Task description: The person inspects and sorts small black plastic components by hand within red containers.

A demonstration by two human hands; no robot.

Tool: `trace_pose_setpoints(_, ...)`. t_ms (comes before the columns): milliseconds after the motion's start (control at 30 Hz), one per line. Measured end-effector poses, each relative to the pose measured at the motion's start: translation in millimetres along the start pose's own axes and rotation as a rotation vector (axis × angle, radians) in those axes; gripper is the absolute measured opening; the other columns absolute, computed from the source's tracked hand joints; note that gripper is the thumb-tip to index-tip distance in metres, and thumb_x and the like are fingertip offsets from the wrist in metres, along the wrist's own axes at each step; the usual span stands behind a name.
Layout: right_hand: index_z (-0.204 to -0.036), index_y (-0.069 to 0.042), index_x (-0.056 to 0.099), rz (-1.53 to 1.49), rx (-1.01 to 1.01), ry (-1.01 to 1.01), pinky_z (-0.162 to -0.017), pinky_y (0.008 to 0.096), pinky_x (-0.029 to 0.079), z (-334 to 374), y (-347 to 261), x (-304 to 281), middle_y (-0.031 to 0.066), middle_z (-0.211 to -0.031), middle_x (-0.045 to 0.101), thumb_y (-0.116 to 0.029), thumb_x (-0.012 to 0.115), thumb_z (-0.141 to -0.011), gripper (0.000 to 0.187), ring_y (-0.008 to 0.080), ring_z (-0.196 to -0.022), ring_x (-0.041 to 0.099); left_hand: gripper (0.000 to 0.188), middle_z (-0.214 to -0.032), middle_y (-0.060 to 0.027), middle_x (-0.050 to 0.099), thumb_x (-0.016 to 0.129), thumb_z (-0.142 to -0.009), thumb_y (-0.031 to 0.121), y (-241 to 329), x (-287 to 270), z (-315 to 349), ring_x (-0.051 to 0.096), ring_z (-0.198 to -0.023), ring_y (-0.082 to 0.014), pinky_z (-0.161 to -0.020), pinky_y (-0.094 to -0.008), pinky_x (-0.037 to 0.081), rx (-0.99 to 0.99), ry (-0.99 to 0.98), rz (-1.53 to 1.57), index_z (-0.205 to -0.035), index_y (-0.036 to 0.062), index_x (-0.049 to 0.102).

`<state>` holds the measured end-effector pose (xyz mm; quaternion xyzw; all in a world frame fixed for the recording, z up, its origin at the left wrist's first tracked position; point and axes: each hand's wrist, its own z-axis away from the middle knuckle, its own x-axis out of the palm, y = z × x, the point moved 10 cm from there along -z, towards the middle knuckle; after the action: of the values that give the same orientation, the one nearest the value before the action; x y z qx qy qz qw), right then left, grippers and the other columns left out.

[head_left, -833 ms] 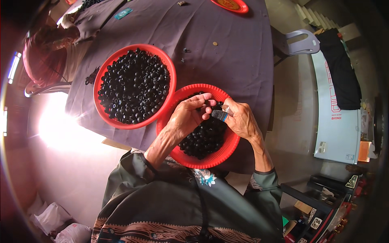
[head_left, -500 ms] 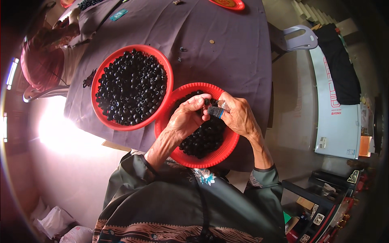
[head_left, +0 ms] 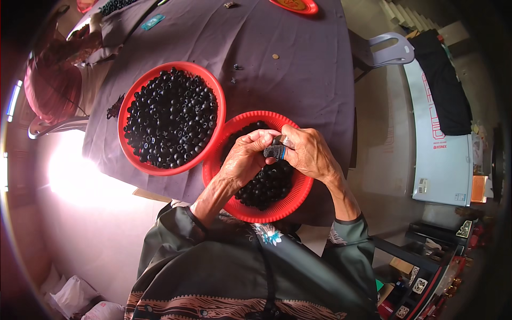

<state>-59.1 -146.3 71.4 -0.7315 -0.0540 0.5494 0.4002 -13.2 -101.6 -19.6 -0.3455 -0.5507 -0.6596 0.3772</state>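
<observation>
My hands meet over the smaller red basket, which holds small black round pieces. My left hand pinches one small dark round piece between thumb and fingers. My right hand is closed against it, gripping a small shiny blade-like tool, mostly hidden by the fingers. A dark knit thumb cover with a blue edge is on the right thumb. To the left, a larger red basin is full of similar black pieces, many showing round hollow openings.
A dark cloth covers the table. On it lie a teal packet, small scraps and a red plate. Another person sits at the left. A grey plastic chair and a long pale box-like appliance stand to the right.
My hands have drawn closer together, and the right thumb cover has shifted left over the dark piece. The view has moved slightly; the basket and basin stay put.
</observation>
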Motion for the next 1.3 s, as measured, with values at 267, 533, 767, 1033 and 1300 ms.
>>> trace_pose_setpoints(267,-0.074,-0.002,0.047,0.044,-0.022,-0.002,-0.051,0.0402,0.045,-2,-5,-1,0.0143,-0.056,0.053,-0.013,0.062,-0.075,0.019,0.0336,-0.056,0.058,0.022,-0.093,-0.0050,0.061,0.056,-0.088,0.018,3,-1,2,0.054,-0.077,-0.0113,-0.062,-0.0248,0.042,0.028,0.002,-0.016,-0.102,0.0009,0.059)
trace_pose_setpoints(533,-0.076,-0.002,0.044,0.041,-0.012,-0.010,-0.051,0.0400,0.041,-1,-4,0,0.0168,-0.059,0.050,-0.016,0.062,-0.078,0.023,0.0369,-0.057,0.053,0.020,-0.092,-0.0037,0.061,0.057,-0.087,0.017,3,-3,2,0.054,-0.077,-0.0110,-0.062,-0.0245,0.041,0.020,0.024,-0.020,-0.101,0.0025,0.059)
trace_pose_setpoints(767,-0.079,-0.002,0.046,0.129,-0.012,-0.002,-0.053,0.0426,0.042,1,-7,3,0.0172,-0.060,0.052,-0.011,0.061,-0.076,0.018,0.0377,-0.061,0.056,0.014,-0.087,-0.0015,0.060,0.057,-0.088,0.013,6,-5,4,0.055,-0.078,-0.0102,-0.066,-0.0253,0.044,0.033,0.115,-0.069,-0.097,0.0041,0.060)
trace_pose_setpoints(1033,-0.077,-0.002,0.046,0.210,-0.108,0.072,-0.048,0.0415,0.043,3,-10,6,0.0164,-0.057,0.052,-0.009,0.061,-0.077,0.017,0.0367,-0.056,0.056,0.015,-0.092,-0.0025,0.060,0.058,-0.087,0.015,7,-6,3,0.057,-0.085,-0.0126,-0.083,-0.0326,0.047,0.053,0.089,-0.093,-0.096,0.0029,0.059)
trace_pose_setpoints(1300,-0.075,-0.003,0.044,0.169,-0.049,0.082,-0.049,0.0397,0.042,1,-3,-2,0.0149,-0.057,0.051,-0.026,0.066,-0.079,0.032,0.0343,-0.056,0.056,0.015,-0.091,-0.0025,0.060,0.056,-0.088,0.015,2,-3,1,0.056,-0.082,-0.0118,-0.072,-0.0279,0.046,0.042,-0.019,0.017,-0.097,0.0030,0.059)
